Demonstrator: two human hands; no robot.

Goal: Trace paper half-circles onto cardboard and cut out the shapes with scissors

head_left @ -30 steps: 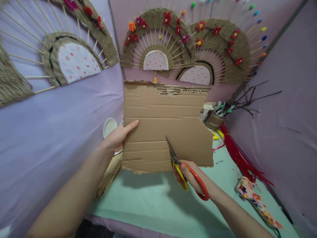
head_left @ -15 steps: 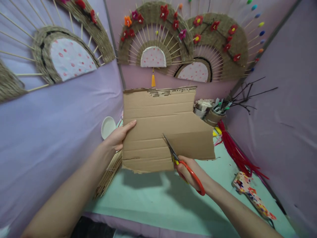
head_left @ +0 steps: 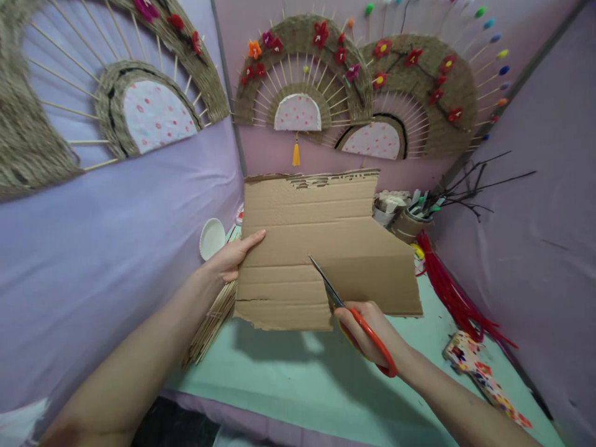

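A brown cardboard sheet with torn top and bottom edges is held up above the table. My left hand grips its left edge, thumb on the near face and the other fingers mostly hidden behind. In my right hand is a pair of scissors with red handles. Their blades lie in a slit that runs up from the cardboard's lower edge. To the right of that slit, the cardboard flap tilts away from the rest and looks darker.
Below is a mint-green tabletop. Thin sticks and a white dish are at left. On the right lie red pipe cleaners and a flower-patterned glue gun, with a pen-filled pot behind. Twine fans hang on the walls.
The slit in the cardboard gapes wider, its right flap bent further and hanging lower. My right hand and the scissors sit slightly lower. The whole view has shifted a little.
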